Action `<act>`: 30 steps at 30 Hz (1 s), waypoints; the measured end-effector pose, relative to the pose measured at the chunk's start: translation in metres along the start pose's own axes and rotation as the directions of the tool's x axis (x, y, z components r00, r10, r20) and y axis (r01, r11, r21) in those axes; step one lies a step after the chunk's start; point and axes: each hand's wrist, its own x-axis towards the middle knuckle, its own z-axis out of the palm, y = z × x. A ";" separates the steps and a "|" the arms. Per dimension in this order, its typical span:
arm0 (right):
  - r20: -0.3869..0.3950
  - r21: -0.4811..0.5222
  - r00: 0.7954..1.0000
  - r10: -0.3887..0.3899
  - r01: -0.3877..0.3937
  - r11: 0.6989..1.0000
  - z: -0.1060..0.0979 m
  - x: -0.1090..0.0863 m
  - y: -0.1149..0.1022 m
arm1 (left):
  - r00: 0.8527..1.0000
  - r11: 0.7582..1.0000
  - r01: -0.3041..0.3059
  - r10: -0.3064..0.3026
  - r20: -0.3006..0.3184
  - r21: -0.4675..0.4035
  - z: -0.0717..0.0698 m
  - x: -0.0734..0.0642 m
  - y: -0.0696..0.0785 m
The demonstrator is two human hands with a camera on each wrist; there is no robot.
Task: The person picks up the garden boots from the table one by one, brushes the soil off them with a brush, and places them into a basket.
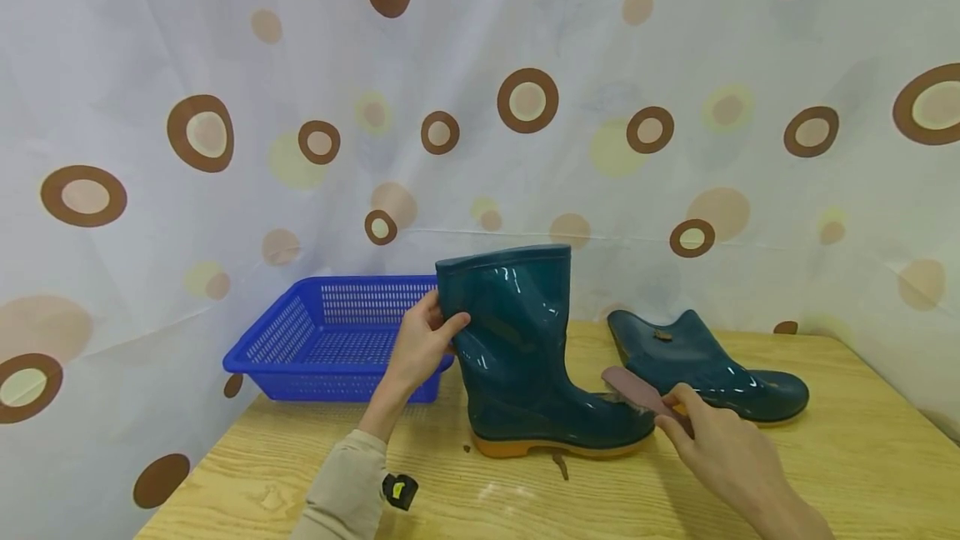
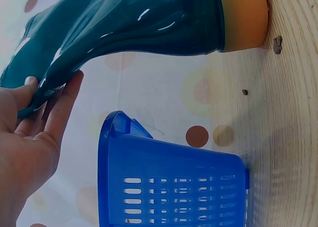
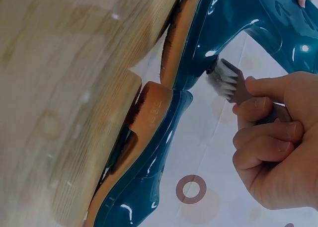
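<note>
A glossy dark-green rain boot (image 1: 517, 340) with an orange sole stands upright on the wooden table. My left hand (image 1: 420, 344) grips the back of its shaft near the top, thumb on the near side, as the left wrist view shows on the boot (image 2: 149, 23). In my right hand (image 1: 727, 448) is a pinkish scrub brush (image 1: 636, 388), held by its handle. Its pale bristles touch the top of the boot's toe, beside a dark bit of dirt visible in the right wrist view next to the brush (image 3: 226, 80).
A second green boot (image 1: 675, 361) lies on its side behind at the right, a brown clump (image 1: 662, 335) on its shaft. At the left stands a blue plastic basket (image 1: 322, 386). Crumbs of dirt (image 1: 560, 466) and a small black object (image 1: 400, 491) are nearer the front.
</note>
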 end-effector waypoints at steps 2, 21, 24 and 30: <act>-0.004 0.032 1.000 -0.004 0.005 0.999 0.000 -0.001 0.001 | 1.000 1.000 -0.008 0.008 0.004 -0.006 0.000 0.001 -0.002; 0.064 0.051 0.998 -0.009 0.005 0.999 -0.005 0.004 0.003 | 0.992 0.991 -0.129 0.129 0.013 -0.043 0.003 -0.004 0.010; 0.051 0.021 0.999 -0.004 0.003 1.000 -0.006 0.004 0.002 | 0.990 0.989 -0.138 0.139 0.013 -0.053 0.004 -0.005 0.012; 0.050 -0.018 0.998 0.026 -0.025 1.000 -0.006 0.002 0.003 | 0.991 0.991 -0.132 0.132 0.007 -0.025 0.006 -0.006 0.015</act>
